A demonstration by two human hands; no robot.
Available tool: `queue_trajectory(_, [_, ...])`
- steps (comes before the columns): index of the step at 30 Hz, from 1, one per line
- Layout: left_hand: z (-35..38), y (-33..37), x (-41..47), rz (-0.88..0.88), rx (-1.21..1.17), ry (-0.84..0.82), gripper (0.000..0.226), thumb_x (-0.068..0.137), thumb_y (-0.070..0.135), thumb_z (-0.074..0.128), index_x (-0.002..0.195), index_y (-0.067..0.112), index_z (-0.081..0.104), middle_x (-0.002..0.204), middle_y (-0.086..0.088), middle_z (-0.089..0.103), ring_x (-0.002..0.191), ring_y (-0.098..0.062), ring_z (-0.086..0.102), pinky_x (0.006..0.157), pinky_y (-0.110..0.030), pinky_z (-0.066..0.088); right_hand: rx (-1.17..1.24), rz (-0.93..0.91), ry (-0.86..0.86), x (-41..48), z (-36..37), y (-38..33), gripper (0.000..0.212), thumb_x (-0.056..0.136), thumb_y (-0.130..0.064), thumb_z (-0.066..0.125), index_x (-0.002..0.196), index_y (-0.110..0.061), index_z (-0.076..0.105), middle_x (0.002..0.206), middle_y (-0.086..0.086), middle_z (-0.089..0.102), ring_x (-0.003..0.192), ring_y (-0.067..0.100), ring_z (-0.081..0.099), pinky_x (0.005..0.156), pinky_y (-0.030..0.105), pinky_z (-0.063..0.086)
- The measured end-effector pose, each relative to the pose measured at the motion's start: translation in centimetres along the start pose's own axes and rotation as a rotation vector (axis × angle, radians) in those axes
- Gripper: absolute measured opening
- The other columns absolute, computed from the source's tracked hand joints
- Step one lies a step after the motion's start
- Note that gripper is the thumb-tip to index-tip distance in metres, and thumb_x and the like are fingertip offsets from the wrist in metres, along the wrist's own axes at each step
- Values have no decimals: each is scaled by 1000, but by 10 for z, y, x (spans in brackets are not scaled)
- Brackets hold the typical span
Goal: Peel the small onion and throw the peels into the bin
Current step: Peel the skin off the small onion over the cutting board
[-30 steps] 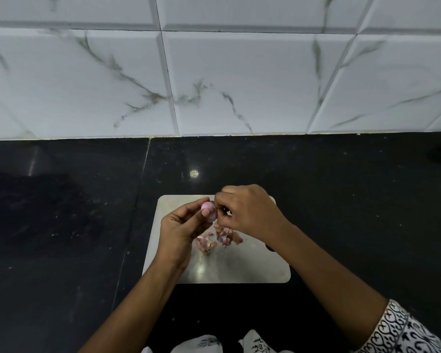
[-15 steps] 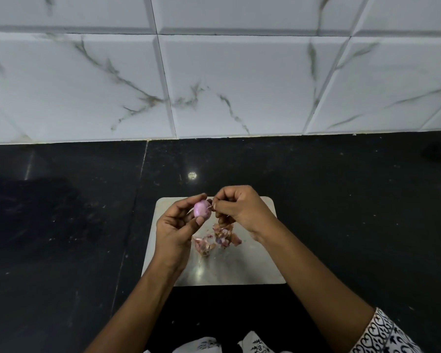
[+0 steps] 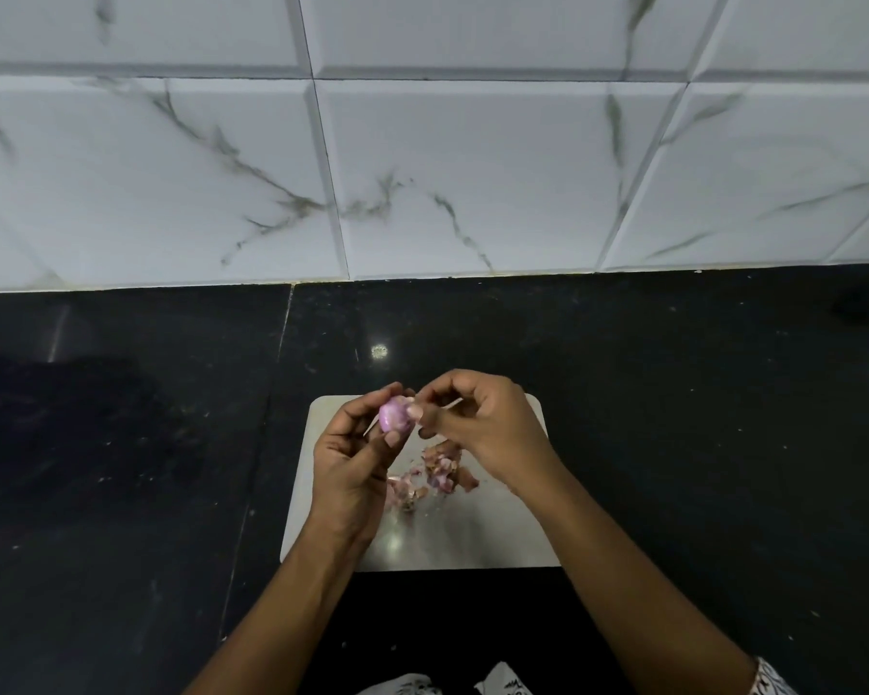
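A small pink-purple onion (image 3: 393, 414) is held above the back of a light chopping board (image 3: 472, 539). My left hand (image 3: 354, 459) grips the onion between thumb and fingers. My right hand (image 3: 477, 428) meets it from the right, its thumb and fingertips pinching at the onion's right side, where a thin pale strip sticks out. A heap of pink and brown peels (image 3: 435, 476) lies on the board under my hands. No bin is in view.
The board lies on a black stone counter (image 3: 121, 469) with a seam running down left of the board. A white marble-tiled wall (image 3: 422, 168) rises behind. White patterned cloth (image 3: 422, 687) shows at the bottom edge.
Both hands stay over the board. The onion has turned in my left hand and shows more of its pink surface. My right hand's pinch has pulled slightly to the right.
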State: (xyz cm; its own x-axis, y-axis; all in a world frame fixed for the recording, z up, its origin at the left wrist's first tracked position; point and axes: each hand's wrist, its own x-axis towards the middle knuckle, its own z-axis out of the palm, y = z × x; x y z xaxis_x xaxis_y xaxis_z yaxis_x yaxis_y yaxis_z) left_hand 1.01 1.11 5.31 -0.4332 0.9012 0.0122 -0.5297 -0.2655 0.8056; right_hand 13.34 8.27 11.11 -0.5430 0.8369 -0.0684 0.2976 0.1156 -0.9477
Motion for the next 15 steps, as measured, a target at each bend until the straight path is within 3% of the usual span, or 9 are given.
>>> queue_trajectory(5, [1, 3, 1, 31, 14, -34, 46, 47, 32, 91, 89, 22, 74, 99, -2, 74, 98, -15, 68, 81, -24, 55, -296, -277, 101, 0, 5, 0, 11, 83, -18, 67, 93, -14, 70, 85, -2, 70, 75, 6, 64, 65, 19, 55])
queue_trajectory(9, [2, 4, 1, 5, -14, -75, 48, 48, 29, 91, 92, 22, 73, 102, -1, 73, 99, -15, 68, 81, -24, 55, -294, -310, 181, 2, 10, 4, 9, 84, -18, 66, 90, -12, 68, 84, 0, 68, 75, 6, 62, 66, 13, 51])
queue_trajectory(15, [10, 4, 1, -126, -80, -45, 53, 47, 38, 91, 94, 20, 75, 103, -4, 73, 97, -16, 69, 77, -21, 55, -275, -372, 230, 2, 14, 8, 9, 85, -19, 63, 85, -11, 63, 80, -1, 63, 71, 7, 59, 62, 18, 51])
